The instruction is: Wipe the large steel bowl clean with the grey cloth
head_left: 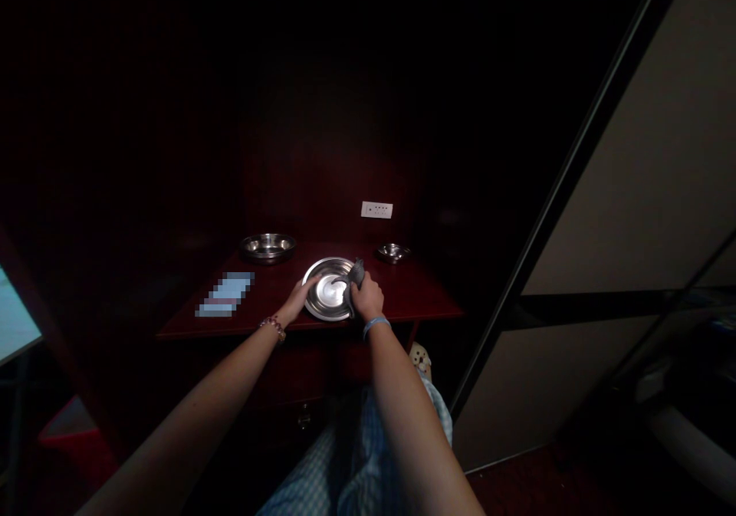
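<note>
A shiny round metal plate (331, 292) is tilted toward me over the front of the dark red desk (425, 301). My left hand (297, 299) grips its left rim, thumb on the inner side and the other fingers hidden behind. At the right rim, my right hand (368, 297) is closed around a dark grey cloth (356, 272), which is pressed against the plate. A corner of the cloth reaches over the plate's inner surface.
Shallow metal bowls or plates (267, 248) sit at the back left of the desk, and a smaller metal dish (393, 252) at the back right. A blurred-out flat item (227, 294) lies at left. A white socket panel (376, 210) is on the back wall. A drawer knob (304, 418) shows below.
</note>
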`<state>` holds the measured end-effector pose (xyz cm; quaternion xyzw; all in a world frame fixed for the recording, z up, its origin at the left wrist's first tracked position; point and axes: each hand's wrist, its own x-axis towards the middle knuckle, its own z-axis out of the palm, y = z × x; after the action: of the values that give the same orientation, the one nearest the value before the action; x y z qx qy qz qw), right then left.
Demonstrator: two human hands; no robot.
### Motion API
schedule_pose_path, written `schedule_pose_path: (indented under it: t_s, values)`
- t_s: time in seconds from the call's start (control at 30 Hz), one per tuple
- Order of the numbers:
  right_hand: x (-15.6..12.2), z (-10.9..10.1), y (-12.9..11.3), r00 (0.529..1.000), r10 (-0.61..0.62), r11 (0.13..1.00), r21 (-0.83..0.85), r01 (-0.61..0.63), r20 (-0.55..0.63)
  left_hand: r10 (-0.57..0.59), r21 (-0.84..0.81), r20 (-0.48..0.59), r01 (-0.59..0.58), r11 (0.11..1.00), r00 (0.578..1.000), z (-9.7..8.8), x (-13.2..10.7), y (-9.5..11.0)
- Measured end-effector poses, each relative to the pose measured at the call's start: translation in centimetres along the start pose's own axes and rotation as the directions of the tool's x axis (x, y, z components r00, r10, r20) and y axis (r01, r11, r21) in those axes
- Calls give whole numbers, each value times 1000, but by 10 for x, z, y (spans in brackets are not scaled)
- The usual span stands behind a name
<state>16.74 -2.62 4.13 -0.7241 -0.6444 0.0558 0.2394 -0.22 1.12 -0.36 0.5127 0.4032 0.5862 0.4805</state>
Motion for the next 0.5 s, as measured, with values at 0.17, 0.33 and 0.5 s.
schedule_pose_path:
  t_s: [0.17, 0.33, 0.5]
  values:
    - [1, 1, 2, 1000, 11, 1000, 23, -11, -9, 17, -74, 37, -14, 997, 999, 2, 0, -1]
    - [1, 2, 1, 999, 41, 997, 66, -40, -14, 17, -114, 23, -14, 993, 1000, 4, -1, -2]
    - [2, 3, -1, 995, 94, 987, 136, -89, -28, 15, -93, -19, -16, 996, 1000, 9, -3, 4]
